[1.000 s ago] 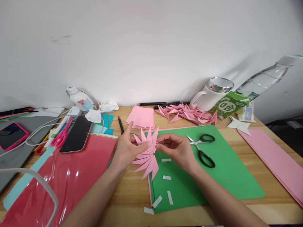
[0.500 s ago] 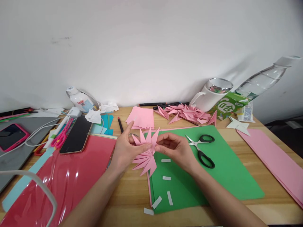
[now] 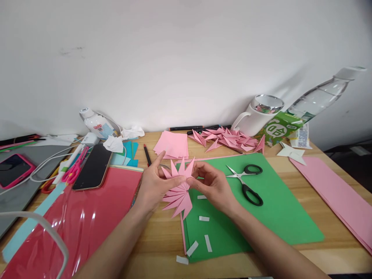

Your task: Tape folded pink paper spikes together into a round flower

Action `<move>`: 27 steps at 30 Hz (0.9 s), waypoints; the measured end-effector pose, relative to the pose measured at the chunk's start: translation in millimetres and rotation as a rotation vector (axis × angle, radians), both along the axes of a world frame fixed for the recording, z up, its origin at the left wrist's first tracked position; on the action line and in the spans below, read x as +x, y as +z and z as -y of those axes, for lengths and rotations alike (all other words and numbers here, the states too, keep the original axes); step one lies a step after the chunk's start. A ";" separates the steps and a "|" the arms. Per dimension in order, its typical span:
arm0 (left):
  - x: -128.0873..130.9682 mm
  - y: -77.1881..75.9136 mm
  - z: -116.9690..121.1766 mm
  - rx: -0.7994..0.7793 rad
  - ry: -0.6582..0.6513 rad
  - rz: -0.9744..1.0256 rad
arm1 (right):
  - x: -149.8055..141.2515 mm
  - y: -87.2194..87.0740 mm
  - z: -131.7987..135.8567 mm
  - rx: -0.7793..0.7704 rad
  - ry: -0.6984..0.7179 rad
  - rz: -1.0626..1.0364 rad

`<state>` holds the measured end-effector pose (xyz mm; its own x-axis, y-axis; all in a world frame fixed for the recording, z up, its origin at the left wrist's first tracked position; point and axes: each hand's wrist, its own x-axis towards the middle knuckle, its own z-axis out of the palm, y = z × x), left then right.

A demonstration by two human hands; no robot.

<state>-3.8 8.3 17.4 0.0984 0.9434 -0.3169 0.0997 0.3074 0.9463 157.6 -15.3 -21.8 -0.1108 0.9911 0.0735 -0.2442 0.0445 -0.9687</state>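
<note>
A pink folded-paper flower point(image 3: 180, 197) with pointed petals fans out in front of me, raised over the left edge of the green paper point(image 3: 279, 209). My left hand point(image 3: 157, 182) grips it from the left, thumb across its front and fingers behind. From the right, my right hand point(image 3: 213, 184) pinches its upper right edge between thumb and fingers. Several short white strips point(image 3: 204, 218) lie below on the green paper. Black-handled scissors point(image 3: 242, 176) rest spread on that paper, right of my right hand.
Behind are stacked pink squares point(image 3: 171, 144) and a heap of folded pink pieces point(image 3: 232, 138). A white mug point(image 3: 255, 116) and a clear bottle point(image 3: 322, 95) stand at the back right. Left lie a phone point(image 3: 93, 167), pink scissors point(image 3: 74, 168) and a red sheet pack point(image 3: 95, 205).
My right hand has shifted slightly left, its thumb now nearer the left thumb on the flower. The whole view has moved a little; the flower stays held.
</note>
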 end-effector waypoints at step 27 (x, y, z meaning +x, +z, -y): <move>-1.4 -0.6 0.0 -0.016 0.000 0.058 | 2.6 -3.8 4.6 0.212 -0.078 0.181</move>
<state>-5.2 8.3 16.8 0.1172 0.9382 -0.3257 0.0453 0.3225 0.9455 160.2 -19.9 -25.6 -0.0650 0.9619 0.2655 -0.0562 0.2621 -0.9634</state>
